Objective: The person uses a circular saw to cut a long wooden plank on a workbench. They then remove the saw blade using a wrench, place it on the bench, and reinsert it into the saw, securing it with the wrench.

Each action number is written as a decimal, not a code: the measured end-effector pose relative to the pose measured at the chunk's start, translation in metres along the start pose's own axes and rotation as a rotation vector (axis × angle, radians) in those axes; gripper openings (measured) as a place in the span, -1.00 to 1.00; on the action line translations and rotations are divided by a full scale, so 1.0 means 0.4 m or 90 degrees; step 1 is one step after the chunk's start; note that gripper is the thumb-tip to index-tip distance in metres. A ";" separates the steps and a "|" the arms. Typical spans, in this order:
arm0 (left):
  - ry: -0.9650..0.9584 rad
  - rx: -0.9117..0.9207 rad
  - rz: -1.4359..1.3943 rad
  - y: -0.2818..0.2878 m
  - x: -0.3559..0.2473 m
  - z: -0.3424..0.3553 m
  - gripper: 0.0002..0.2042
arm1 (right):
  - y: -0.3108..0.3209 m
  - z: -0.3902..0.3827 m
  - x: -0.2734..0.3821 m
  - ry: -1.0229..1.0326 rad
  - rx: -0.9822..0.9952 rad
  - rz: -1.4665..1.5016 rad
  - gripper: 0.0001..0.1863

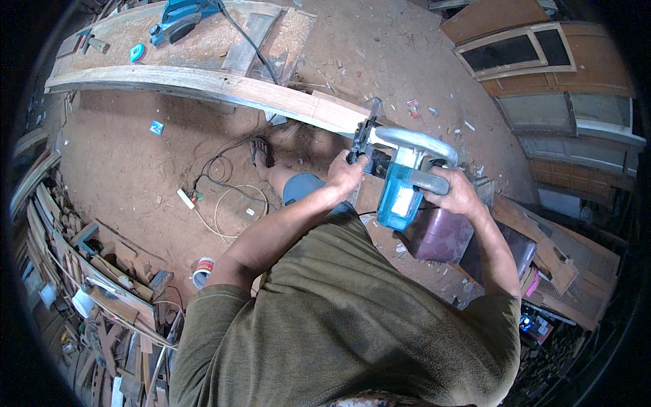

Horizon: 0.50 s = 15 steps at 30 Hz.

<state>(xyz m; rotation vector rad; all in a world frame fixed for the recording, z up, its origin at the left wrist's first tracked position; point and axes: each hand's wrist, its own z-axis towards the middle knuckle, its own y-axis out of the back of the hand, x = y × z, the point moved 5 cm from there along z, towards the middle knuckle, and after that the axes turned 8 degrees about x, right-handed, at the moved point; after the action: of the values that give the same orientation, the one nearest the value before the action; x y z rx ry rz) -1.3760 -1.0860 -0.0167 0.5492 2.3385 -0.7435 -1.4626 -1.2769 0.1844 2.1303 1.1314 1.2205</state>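
Note:
A circular saw (399, 197) with a teal motor housing and a silver metal guard is at the right end of a long wooden board (271, 95). My right hand (456, 191) is closed around the saw's grey rear handle. My left hand (347, 172) closes on the dark front part by the saw's base, close to the board's edge. The fingertips there are partly hidden, and so is the blade. The board runs from the far left toward the saw, along the near edge of a dusty workbench (203, 51).
On the bench lie a blue power tool (182, 19), a teal tape measure (137, 52) and a hammer (98, 45). Cables (217, 173) coil on the dirt floor near my foot. Scrap wood (102, 271) piles up at left; a purple patterned box (441, 234) and window frames (515, 51) stand at right.

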 end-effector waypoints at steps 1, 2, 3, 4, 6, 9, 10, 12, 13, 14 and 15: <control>0.001 -0.003 -0.005 0.000 0.000 -0.001 -0.59 | 0.000 0.001 0.002 -0.003 -0.001 0.000 -0.75; 0.003 -0.006 -0.010 0.000 -0.001 -0.002 -0.59 | 0.000 0.002 0.002 0.000 -0.004 -0.006 -0.75; 0.003 -0.001 -0.007 0.001 0.003 0.001 -0.59 | -0.003 0.003 -0.001 0.003 -0.005 -0.013 -0.75; 0.004 0.004 -0.003 0.005 0.007 0.004 -0.58 | -0.003 0.002 -0.001 0.006 -0.007 -0.019 -0.75; 0.002 0.002 -0.002 0.005 0.005 0.000 -0.58 | 0.002 0.002 0.013 0.010 -0.001 -0.004 -0.75; 0.000 -0.013 -0.004 0.003 -0.010 -0.017 -0.59 | 0.007 0.003 0.029 0.008 0.007 0.024 -0.76; 0.004 -0.014 -0.002 0.003 -0.014 -0.022 -0.60 | 0.007 0.002 0.031 0.007 0.009 0.035 -0.76; 0.000 -0.019 0.003 0.005 -0.010 -0.020 -0.61 | 0.009 0.003 0.036 0.002 0.016 0.031 -0.76; -0.007 -0.023 0.007 0.007 -0.002 -0.014 -0.62 | 0.009 0.004 0.038 0.000 0.020 0.029 -0.76; -0.015 -0.027 0.010 0.007 0.006 -0.007 -0.63 | 0.007 0.003 0.034 -0.008 0.028 0.021 -0.74; -0.014 -0.033 0.009 0.011 0.004 -0.006 -0.64 | 0.006 0.006 0.028 -0.013 0.034 0.014 -0.73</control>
<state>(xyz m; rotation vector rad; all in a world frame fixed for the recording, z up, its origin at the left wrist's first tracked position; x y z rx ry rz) -1.3758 -1.0810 -0.0177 0.5323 2.3244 -0.6773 -1.4564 -1.2691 0.1902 2.1953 1.1479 1.1880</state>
